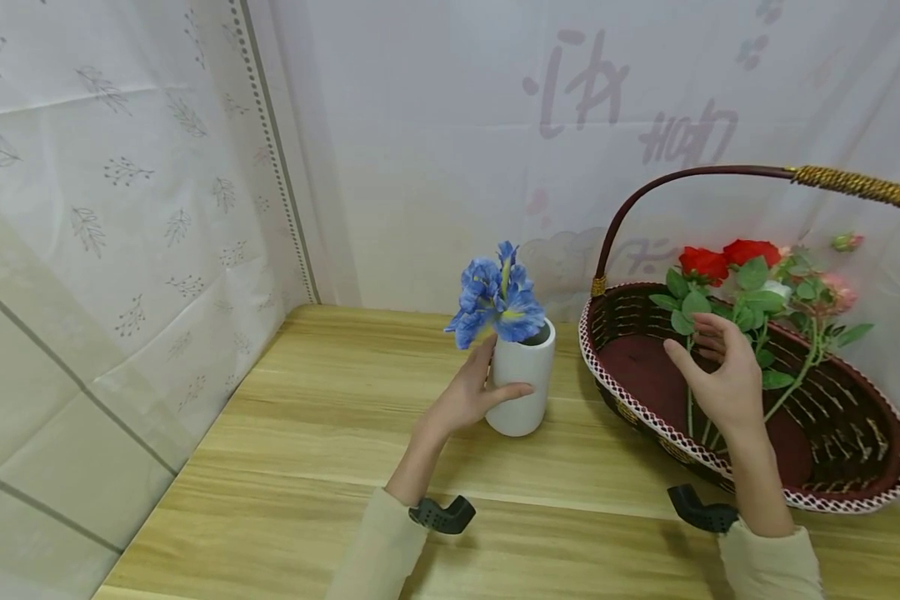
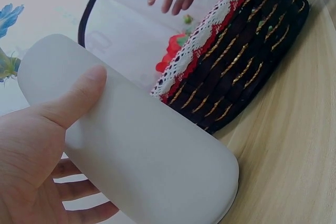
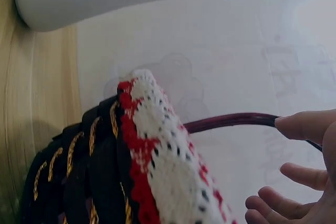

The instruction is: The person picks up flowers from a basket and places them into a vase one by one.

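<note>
A white cylindrical vase (image 1: 521,387) stands upright on the table, with blue artificial flowers (image 1: 498,296) in its mouth. My left hand (image 1: 468,392) holds it from the left side. In the left wrist view the thumb (image 2: 84,93) lies across the vase's wall, and the other fingers reach round its far side, partly hidden. Over the wicker basket (image 1: 633,408), my right hand (image 1: 727,375) hovers with loosely bent fingers and nothing in them. Red roses (image 1: 750,252), pink flowers (image 1: 836,293) and green-leaved stems lean in the basket behind that hand.
The basket's tall arched handle (image 1: 708,171) rises at the right. A wooden table (image 1: 292,467) lies under everything. White patterned sheeting (image 1: 420,167) covers the back and left sides. Each wrist carries a dark strap mount (image 1: 444,514).
</note>
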`<action>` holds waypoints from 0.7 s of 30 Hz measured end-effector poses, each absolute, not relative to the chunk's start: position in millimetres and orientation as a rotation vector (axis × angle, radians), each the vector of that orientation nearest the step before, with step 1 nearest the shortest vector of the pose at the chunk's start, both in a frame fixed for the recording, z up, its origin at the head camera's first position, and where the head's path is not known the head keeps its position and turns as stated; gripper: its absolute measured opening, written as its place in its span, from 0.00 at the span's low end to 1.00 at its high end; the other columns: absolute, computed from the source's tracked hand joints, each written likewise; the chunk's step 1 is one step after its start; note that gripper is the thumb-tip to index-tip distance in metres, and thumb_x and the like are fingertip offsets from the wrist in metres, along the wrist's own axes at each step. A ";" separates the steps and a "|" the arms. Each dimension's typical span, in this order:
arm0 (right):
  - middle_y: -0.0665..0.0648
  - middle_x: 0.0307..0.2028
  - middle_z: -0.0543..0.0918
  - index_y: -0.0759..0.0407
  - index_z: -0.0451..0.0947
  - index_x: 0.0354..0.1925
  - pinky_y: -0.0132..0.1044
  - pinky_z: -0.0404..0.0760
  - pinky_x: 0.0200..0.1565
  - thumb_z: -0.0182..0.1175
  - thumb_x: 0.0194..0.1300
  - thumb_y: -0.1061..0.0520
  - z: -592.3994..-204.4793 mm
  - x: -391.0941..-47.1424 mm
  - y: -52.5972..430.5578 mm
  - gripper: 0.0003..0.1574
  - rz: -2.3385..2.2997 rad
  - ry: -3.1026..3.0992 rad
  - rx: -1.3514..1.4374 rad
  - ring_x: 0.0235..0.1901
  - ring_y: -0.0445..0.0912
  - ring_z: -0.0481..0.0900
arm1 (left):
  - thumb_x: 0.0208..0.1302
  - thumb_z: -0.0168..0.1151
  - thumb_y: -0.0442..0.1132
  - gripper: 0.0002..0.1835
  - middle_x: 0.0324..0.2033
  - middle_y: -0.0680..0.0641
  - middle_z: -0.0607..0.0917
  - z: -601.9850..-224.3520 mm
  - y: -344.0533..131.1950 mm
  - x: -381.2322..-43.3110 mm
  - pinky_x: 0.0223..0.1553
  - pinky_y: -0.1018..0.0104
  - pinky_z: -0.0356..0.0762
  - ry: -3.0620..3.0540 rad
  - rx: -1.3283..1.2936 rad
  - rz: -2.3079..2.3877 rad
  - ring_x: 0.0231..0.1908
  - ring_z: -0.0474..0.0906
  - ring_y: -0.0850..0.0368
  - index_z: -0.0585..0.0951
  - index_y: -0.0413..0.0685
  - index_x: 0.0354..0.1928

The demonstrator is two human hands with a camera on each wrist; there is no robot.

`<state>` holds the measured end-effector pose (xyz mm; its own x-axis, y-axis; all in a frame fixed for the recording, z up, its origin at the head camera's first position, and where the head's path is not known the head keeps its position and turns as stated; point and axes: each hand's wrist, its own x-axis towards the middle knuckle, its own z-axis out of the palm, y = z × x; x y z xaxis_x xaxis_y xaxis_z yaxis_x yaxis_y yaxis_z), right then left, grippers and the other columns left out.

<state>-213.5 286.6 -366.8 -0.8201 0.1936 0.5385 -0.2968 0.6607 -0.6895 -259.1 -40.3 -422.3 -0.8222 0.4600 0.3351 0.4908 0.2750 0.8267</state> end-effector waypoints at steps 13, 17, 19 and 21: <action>0.73 0.61 0.58 0.60 0.45 0.70 0.60 0.61 0.52 0.59 0.60 0.42 -371.7 -215.8 306.3 0.51 1.180 -2.552 0.018 0.55 0.68 0.60 | 0.53 0.63 0.58 0.46 0.59 0.57 0.64 -421.8 -40.9 -259.6 0.48 0.57 0.72 -2.492 -0.918 -1.626 0.55 0.67 0.63 0.46 0.71 0.68; 0.77 0.62 0.53 0.61 0.39 0.71 0.65 0.61 0.50 0.57 0.61 0.41 -373.2 -216.5 309.3 0.54 1.159 -2.648 0.018 0.55 0.72 0.58 | 0.54 0.63 0.58 0.46 0.59 0.57 0.65 -421.4 -40.9 -259.2 0.48 0.57 0.72 -2.494 -0.919 -1.637 0.55 0.67 0.63 0.46 0.71 0.69; 0.78 0.62 0.53 0.61 0.37 0.71 0.65 0.61 0.49 0.56 0.62 0.41 -374.5 -216.9 310.3 0.55 1.150 -2.675 0.017 0.55 0.73 0.57 | 0.54 0.63 0.58 0.46 0.59 0.57 0.65 -421.5 -40.9 -259.1 0.49 0.57 0.72 -2.496 -0.920 -1.633 0.55 0.67 0.62 0.46 0.71 0.69; 0.78 0.61 0.52 0.61 0.36 0.71 0.65 0.62 0.48 0.55 0.63 0.40 -375.6 -216.8 311.5 0.54 1.155 -2.694 0.005 0.55 0.73 0.57 | 0.54 0.63 0.58 0.46 0.59 0.57 0.65 -421.4 -40.8 -258.9 0.49 0.56 0.71 -2.496 -0.923 -1.629 0.56 0.67 0.62 0.46 0.70 0.69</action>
